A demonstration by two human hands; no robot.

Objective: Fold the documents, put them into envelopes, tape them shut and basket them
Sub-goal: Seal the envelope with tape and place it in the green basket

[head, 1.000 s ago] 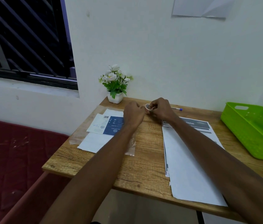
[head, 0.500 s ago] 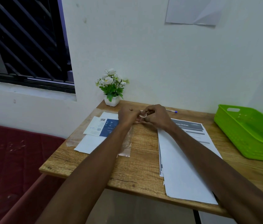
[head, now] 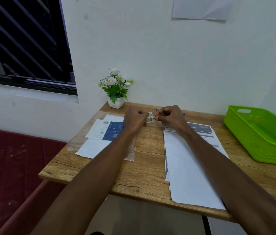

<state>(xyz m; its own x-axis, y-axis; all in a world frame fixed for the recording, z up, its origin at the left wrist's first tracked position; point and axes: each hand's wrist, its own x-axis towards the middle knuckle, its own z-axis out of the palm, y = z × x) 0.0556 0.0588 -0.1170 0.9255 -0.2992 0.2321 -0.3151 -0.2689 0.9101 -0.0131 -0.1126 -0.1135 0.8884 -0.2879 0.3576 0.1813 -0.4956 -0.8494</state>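
At centre left of the frame, the envelopes lie flat on the table. Left hand and right hand have lifted slightly, both now pinching the tape roll, likely hunting its end; documents wait unfolded, basket at right.

On the table, envelopes lie left, a paper stack right of centre, the basket far right. A plant stands at the back left corner, a pen right of it. Both hands hold the tape between envelopes and papers
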